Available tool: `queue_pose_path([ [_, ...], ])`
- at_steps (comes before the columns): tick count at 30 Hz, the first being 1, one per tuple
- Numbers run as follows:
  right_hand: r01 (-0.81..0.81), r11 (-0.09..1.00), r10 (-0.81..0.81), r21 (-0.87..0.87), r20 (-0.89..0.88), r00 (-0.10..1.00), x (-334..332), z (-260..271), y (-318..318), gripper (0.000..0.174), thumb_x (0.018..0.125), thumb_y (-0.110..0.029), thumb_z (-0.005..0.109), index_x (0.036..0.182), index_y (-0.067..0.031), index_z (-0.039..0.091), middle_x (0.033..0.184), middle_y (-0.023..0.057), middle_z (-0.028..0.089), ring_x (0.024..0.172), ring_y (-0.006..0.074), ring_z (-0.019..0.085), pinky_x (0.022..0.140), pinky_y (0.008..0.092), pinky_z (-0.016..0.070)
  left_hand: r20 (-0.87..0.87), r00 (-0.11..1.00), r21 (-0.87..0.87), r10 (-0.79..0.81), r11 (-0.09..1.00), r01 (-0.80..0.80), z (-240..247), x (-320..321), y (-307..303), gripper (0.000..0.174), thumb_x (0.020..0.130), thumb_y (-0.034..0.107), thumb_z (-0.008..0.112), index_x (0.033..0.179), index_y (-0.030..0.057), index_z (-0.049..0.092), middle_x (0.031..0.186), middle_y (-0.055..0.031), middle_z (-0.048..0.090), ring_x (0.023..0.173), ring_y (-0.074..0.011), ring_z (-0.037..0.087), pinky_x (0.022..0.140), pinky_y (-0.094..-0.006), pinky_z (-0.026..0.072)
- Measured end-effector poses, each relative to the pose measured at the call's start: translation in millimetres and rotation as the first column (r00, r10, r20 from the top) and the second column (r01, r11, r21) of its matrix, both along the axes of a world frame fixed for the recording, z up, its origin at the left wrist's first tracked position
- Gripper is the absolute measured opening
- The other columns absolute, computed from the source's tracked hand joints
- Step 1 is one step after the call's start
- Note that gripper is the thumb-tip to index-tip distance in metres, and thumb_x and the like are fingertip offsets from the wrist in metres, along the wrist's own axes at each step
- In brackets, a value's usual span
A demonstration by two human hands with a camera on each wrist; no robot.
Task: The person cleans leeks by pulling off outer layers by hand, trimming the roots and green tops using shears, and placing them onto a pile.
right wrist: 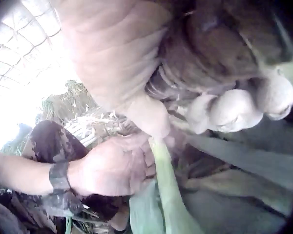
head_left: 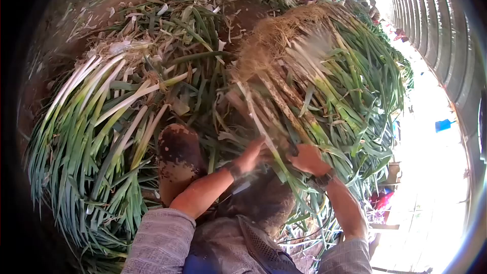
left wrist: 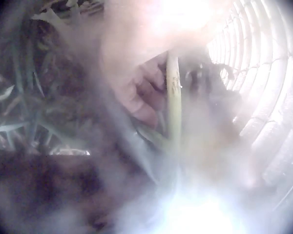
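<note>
A long leek [head_left: 266, 133] with a pale lower stalk and green leaves slants between my hands, root end away from me. My left hand [head_left: 248, 157] holds it from the left; in the left wrist view its fingers [left wrist: 145, 105] curl behind the pale green stalk [left wrist: 174, 100]. My right hand [head_left: 308, 159] is close on the other side, over the leafy part. In the right wrist view the right hand [right wrist: 124, 63] has its thumb on the stalk [right wrist: 167, 183] and its fingers curled, the palm side in shadow. Haze blurs much of the left wrist view.
A large heap of leeks [head_left: 329, 81], roots facing away, lies ahead to the right. Another bundle of leeks [head_left: 101, 106] lies on the left, with loose leaves [head_left: 195, 25] between. My knee [head_left: 177, 155] stands beside my left arm. Ribbed sheeting [head_left: 441, 30] curves along the right.
</note>
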State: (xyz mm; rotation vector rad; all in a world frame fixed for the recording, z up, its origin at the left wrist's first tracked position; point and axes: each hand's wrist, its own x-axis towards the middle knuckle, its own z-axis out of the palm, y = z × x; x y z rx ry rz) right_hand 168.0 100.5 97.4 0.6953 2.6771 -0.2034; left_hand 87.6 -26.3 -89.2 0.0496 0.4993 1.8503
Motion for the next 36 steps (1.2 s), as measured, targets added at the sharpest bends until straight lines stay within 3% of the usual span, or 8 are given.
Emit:
queue_pose_path([
  [11, -0.017, 0.987, 0.012, -0.159, -0.029, 1.000, 41, -49, 26, 0.047, 0.081, -0.046, 0.066, 0.105, -0.0050, 0.069, 0.090, 0.0246, 0.068, 0.087, 0.0435, 0.065, 0.078, 0.0484, 0.0513, -0.172, 0.982, -0.410, -0.083, 0.912, 0.006, -14, -12, 3, 0.031, 0.095, 0.026, 0.060, 0.114, 0.0014, 0.060, 0.097, -0.0129, 0.067, 0.086, -0.0261, 0.067, 0.067, -0.0392, 0.0549],
  [13, 0.013, 0.992, -0.010, -0.122, 0.027, 1.000, 37, -38, 14, 0.047, 0.081, -0.045, 0.067, 0.105, -0.0049, 0.069, 0.090, 0.0247, 0.068, 0.087, 0.0431, 0.065, 0.078, 0.0479, 0.0512, -0.835, 0.546, -0.451, -0.065, 0.650, -0.612, -59, -29, 17, 0.029, 0.089, 0.026, 0.065, 0.101, -0.0009, 0.061, 0.089, -0.0177, 0.065, 0.079, -0.0262, 0.067, 0.065, -0.0424, 0.0527],
  [15, 0.034, 0.996, -0.027, -0.082, 0.079, 0.997, 35, -30, 8, 0.047, 0.081, -0.045, 0.067, 0.106, -0.0049, 0.069, 0.090, 0.0248, 0.068, 0.088, 0.0428, 0.065, 0.079, 0.0473, 0.0512, -0.691, 0.678, -0.477, 0.250, 0.546, -0.688, -6, -53, 7, 0.032, 0.086, 0.025, 0.068, 0.097, -0.0036, 0.057, 0.090, -0.0194, 0.063, 0.081, -0.0294, 0.065, 0.069, -0.0457, 0.0497],
  [20, 0.044, 0.995, -0.056, -0.094, -0.130, 0.990, 53, -49, 18, 0.048, 0.081, -0.044, 0.069, 0.107, -0.0039, 0.068, 0.093, 0.0238, 0.069, 0.091, 0.0403, 0.066, 0.080, 0.0463, 0.0513, -0.874, 0.395, -0.232, 0.284, 0.470, -0.851, -20, -105, 25, 0.032, 0.090, 0.026, 0.064, 0.105, -0.0023, 0.057, 0.096, -0.0133, 0.062, 0.087, -0.0258, 0.060, 0.077, -0.0454, 0.0447],
  [23, 0.025, 0.992, -0.038, -0.120, -0.110, 0.993, 52, -51, 20, 0.048, 0.081, -0.044, 0.070, 0.108, -0.0041, 0.068, 0.096, 0.0220, 0.069, 0.091, 0.0374, 0.066, 0.079, 0.0451, 0.0509, -0.666, 0.736, -0.440, 0.121, 0.732, -0.519, -10, -115, 29, 0.038, 0.099, 0.030, 0.057, 0.130, 0.0081, 0.054, 0.099, -0.0112, 0.065, 0.084, -0.0217, 0.062, 0.065, -0.0436, 0.0440],
  [25, 0.074, 0.977, -0.090, -0.198, -0.071, 0.993, 45, -32, 11, 0.046, 0.083, -0.046, 0.066, 0.106, -0.0065, 0.070, 0.095, 0.0223, 0.069, 0.090, 0.0390, 0.066, 0.081, 0.0470, 0.0505, -0.685, 0.648, -0.323, 0.332, 0.659, -0.680, -9, -108, 35, 0.036, 0.098, 0.026, 0.058, 0.129, 0.0064, 0.054, 0.102, -0.0099, 0.066, 0.084, -0.0201, 0.064, 0.069, -0.0460, 0.0524],
  [30, 0.064, 0.931, -0.154, -0.359, -0.228, 0.962, 48, -11, -5, 0.042, 0.087, -0.046, 0.062, 0.104, -0.0083, 0.071, 0.091, 0.0206, 0.070, 0.085, 0.0394, 0.066, 0.080, 0.0477, 0.0504, -0.160, 0.962, -0.113, 0.222, 0.964, -0.242, 27, -57, 3, 0.036, 0.098, 0.021, 0.059, 0.129, 0.0066, 0.050, 0.100, -0.0065, 0.064, 0.088, -0.0244, 0.068, 0.073, -0.0435, 0.0582],
  [36, 0.109, 0.988, -0.119, -0.110, -0.085, 0.989, 72, -7, -20, 0.043, 0.087, -0.044, 0.062, 0.103, -0.0048, 0.069, 0.090, 0.0221, 0.069, 0.085, 0.0395, 0.066, 0.077, 0.0476, 0.0513, -0.023, 0.985, 0.108, 0.170, 0.980, -0.166, 31, -52, -16, 0.026, 0.097, 0.021, 0.061, 0.120, 0.0104, 0.054, 0.102, -0.0049, 0.064, 0.099, -0.0242, 0.065, 0.085, -0.0437, 0.0538],
])
